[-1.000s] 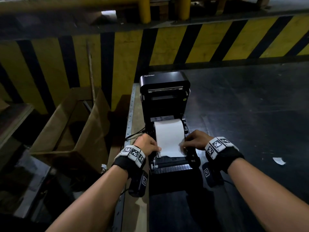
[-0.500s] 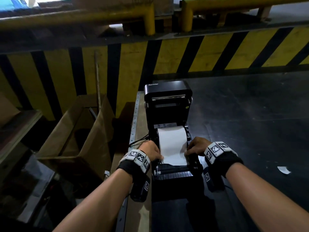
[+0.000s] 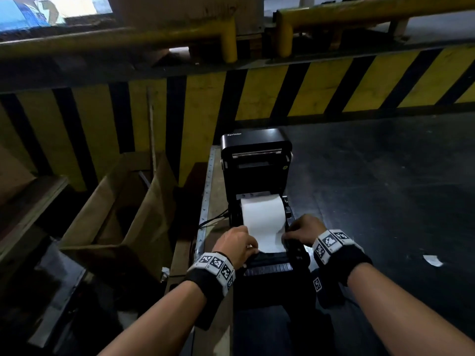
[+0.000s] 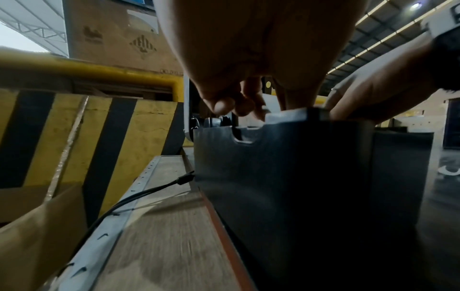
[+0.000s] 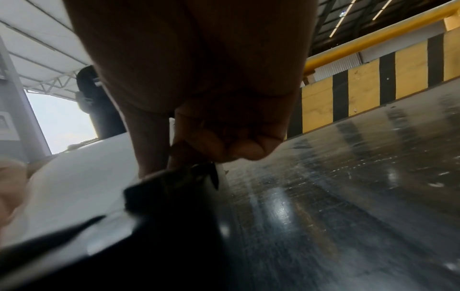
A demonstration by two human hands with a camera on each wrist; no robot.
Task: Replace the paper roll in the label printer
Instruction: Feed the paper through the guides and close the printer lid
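A black label printer [image 3: 257, 150] stands with its lid raised. A white paper roll [image 3: 262, 214] sits in its bay, and a strip runs forward over the front edge. My left hand [image 3: 248, 246] pinches the strip's left edge near the front. My right hand [image 3: 289, 235] pinches the right edge. In the left wrist view the left hand's curled fingertips [image 4: 224, 106] sit just above the printer's side wall [image 4: 286, 177]. In the right wrist view the thumb and a finger [image 5: 248, 151] close on the paper [image 5: 74, 177] beside the black frame [image 5: 161, 216].
An open cardboard box [image 3: 115, 214] stands left of the wooden bench [image 3: 185, 253]. A black cable [image 3: 213, 219] leaves the printer's left side. A yellow-and-black striped barrier [image 3: 282, 93] runs behind. On the dark surface [image 3: 385, 201] to the right lies a white paper scrap [image 3: 433, 260].
The head view has tilted up, so the printer sits lower in the picture. Both hands have stayed at the paper strip's edges with little movement.
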